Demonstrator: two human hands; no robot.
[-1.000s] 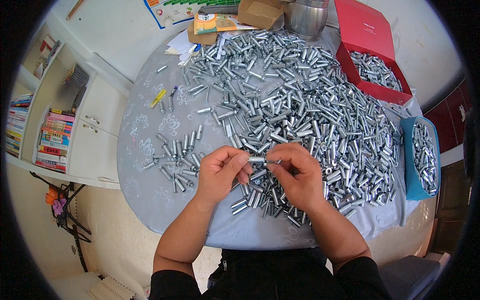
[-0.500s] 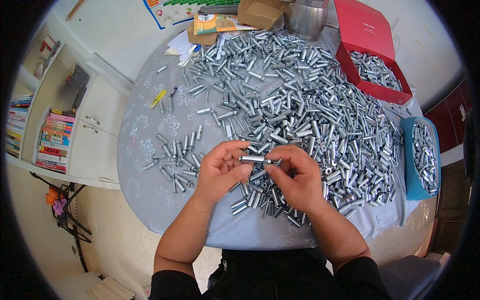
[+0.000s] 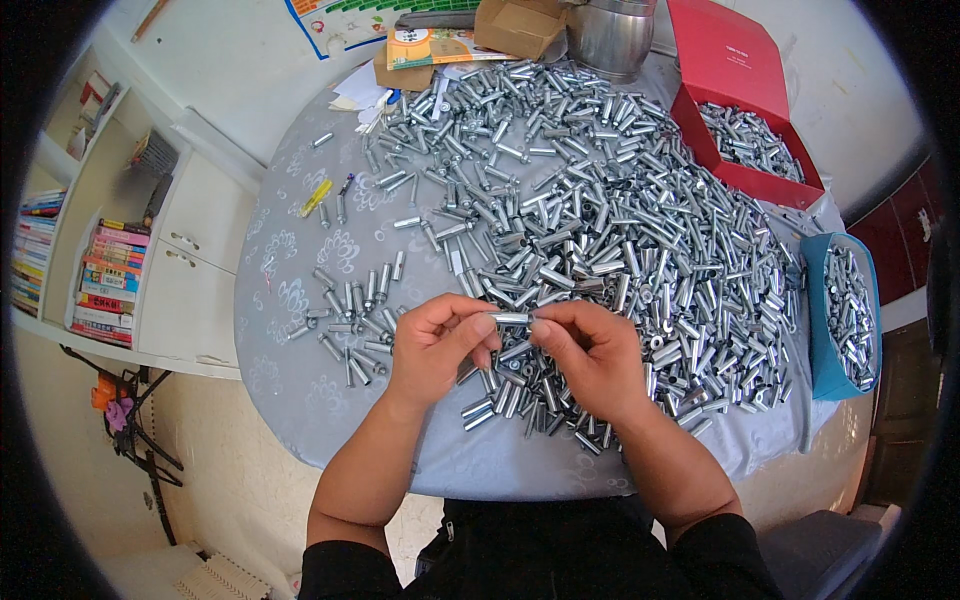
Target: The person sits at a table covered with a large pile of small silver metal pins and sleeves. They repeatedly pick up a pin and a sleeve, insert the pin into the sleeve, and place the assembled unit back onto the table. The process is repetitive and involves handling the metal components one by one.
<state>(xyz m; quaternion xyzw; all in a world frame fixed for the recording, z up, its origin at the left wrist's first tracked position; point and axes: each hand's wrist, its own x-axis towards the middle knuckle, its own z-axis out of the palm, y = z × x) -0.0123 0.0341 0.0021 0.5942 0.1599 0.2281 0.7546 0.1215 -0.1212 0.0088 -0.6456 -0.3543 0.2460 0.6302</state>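
Note:
A shiny metal sleeve anchor (image 3: pixel 512 319) lies level between my hands, above the near part of a big heap of similar pieces. My left hand (image 3: pixel 436 350) pinches its left end between thumb and forefinger, the other fingers curled. At its right end, the thumb and fingertips of my right hand (image 3: pixel 594 355) are closed on it and hide that tip. Beneath and beyond my hands spreads the heap of loose metal sleeves and bolts (image 3: pixel 650 235). A smaller group of bolt-and-sleeve pieces (image 3: pixel 350 300) lies left of my left hand.
The round table wears a grey patterned cloth (image 3: pixel 290 400). A red box (image 3: pixel 745 180) and a blue bin (image 3: pixel 818 330), both holding metal pieces, stand at the right. Behind the heap are a steel pot (image 3: pixel 612 40) and cardboard box (image 3: pixel 518 28). A yellow tool (image 3: pixel 316 198) lies far left.
My left hand's thumb and forefinger have closed on the sleeve anchor's left end. My right fingers have shifted in over its right end, covering the tip that showed before.

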